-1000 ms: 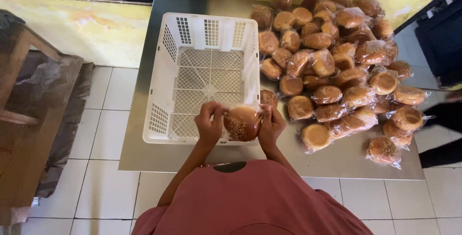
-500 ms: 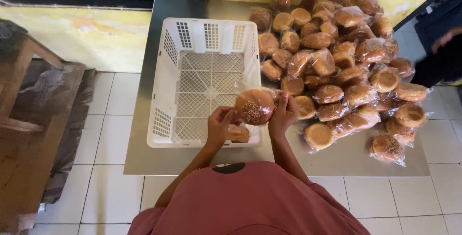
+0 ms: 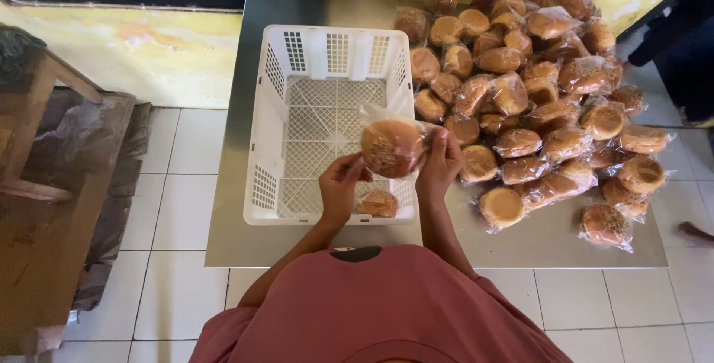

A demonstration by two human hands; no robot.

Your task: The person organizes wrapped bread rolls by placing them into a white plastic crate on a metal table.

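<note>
Head view: both hands' grip (image 3: 439, 164) closed on round, plastic-wrapped bun (image 3: 392, 147) over latticed crate (image 3: 275, 110)

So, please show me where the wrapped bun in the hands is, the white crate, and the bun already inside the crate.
wrapped bun (image 3: 391, 147), head view, on its seeded brown top.
white crate (image 3: 335, 34), head view, on its far rim.
bun inside the crate (image 3: 378, 203), head view, on its top, near corner.
</note>
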